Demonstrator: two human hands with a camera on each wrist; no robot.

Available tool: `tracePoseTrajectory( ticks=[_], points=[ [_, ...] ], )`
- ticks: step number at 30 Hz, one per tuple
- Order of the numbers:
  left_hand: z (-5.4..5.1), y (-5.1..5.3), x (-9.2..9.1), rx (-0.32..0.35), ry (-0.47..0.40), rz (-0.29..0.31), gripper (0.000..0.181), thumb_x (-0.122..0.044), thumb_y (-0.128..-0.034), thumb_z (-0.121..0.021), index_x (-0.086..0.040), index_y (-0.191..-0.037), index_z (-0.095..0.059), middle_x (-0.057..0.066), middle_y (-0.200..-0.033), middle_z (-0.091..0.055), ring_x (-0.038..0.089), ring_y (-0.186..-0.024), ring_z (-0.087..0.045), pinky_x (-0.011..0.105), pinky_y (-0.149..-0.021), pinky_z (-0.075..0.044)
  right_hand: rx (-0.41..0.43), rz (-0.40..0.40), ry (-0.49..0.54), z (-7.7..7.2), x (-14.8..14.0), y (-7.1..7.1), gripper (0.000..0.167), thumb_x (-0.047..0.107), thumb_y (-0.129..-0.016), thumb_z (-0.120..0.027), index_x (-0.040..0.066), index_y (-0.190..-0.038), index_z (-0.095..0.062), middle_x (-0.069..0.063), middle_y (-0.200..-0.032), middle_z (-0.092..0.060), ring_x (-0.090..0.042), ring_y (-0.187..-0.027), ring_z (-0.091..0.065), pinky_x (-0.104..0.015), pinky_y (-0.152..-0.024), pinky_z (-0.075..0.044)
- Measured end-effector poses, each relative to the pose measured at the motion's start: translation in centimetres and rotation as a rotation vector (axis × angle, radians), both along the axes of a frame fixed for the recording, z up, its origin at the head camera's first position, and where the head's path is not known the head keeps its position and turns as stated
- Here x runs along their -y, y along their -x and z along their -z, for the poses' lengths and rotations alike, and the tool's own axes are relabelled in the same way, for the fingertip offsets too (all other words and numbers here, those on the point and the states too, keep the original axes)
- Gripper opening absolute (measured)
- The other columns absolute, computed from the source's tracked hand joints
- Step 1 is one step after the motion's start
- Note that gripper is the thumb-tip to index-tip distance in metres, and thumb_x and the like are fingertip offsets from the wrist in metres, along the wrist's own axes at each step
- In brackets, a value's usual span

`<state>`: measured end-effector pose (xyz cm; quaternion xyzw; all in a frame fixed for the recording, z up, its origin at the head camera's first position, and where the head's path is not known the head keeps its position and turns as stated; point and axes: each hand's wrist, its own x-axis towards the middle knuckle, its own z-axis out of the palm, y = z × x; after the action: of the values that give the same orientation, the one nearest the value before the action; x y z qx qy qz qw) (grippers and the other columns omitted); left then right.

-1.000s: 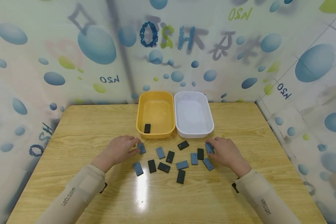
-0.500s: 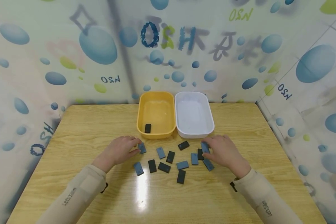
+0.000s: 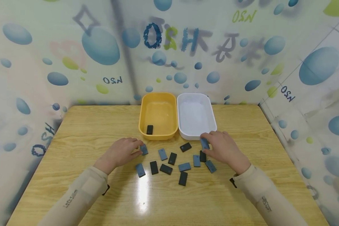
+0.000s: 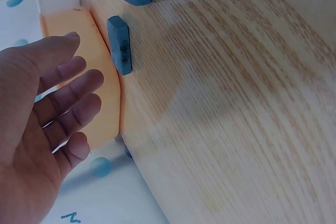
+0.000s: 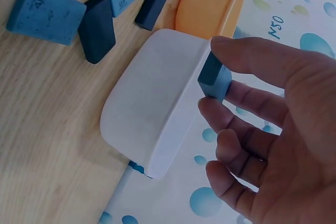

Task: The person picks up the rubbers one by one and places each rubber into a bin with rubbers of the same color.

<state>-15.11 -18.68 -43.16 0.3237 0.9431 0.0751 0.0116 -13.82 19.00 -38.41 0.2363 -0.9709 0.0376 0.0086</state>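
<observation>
My right hand (image 3: 226,150) pinches a blue block (image 3: 204,144) between thumb and fingers, just in front of the white bin (image 3: 197,137); the right wrist view shows the held block (image 5: 215,77) off the table. My left hand (image 3: 120,153) has its fingertips around or beside another blue block (image 3: 144,149). In the left wrist view the left hand (image 4: 58,93) has relaxed, gently bent fingers, with a gap to the blue block (image 4: 120,45). Blue and black blocks, such as a black one (image 3: 185,147) and a blue one (image 3: 184,167), lie between the hands.
The yellow bin (image 3: 158,137) stands left of the white one, at the back of the wooden table (image 3: 101,122), with a black block (image 3: 149,129) inside. A patterned wall (image 3: 169,72) rises behind them.
My right hand has lifted its blue block and carried it leftward and away from me, to the front of the white bin. The left hand has stayed nearly still.
</observation>
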Motion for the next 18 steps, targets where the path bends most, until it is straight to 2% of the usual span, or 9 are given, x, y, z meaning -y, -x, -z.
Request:
tracePoseTrajectory(
  ticks=[9, 18],
  points=[
    [-0.3, 0.0, 0.0, -0.003, -0.016, -0.004, 0.028, -0.029, -0.088, -0.072, -0.015, -0.112, -0.067, 0.001, -0.099, -0.071, 0.018, -0.079, -0.067, 0.038, -0.072, -0.054, 0.0, -0.016, -0.022, -1.2, 1.0, 1.4, 0.046, 0.032, -0.078, -0.081, 0.011, -0.116, -0.067, -0.005, -0.087, -0.069, -0.02, -0.073, -0.061, -0.043, -0.071, -0.05],
    [-0.1, -0.2, 0.0, 0.013, -0.022, -0.01, 0.028, -0.029, -0.089, -0.071, -0.014, -0.113, -0.067, 0.002, -0.102, -0.071, 0.019, -0.082, -0.067, 0.038, -0.074, -0.055, 0.009, 0.001, -0.06, -1.7, 1.7, 3.6, 0.042, 0.032, -0.08, -0.078, 0.012, -0.114, -0.066, -0.006, -0.084, -0.069, -0.02, -0.068, -0.057, -0.041, -0.067, -0.047]
  ],
)
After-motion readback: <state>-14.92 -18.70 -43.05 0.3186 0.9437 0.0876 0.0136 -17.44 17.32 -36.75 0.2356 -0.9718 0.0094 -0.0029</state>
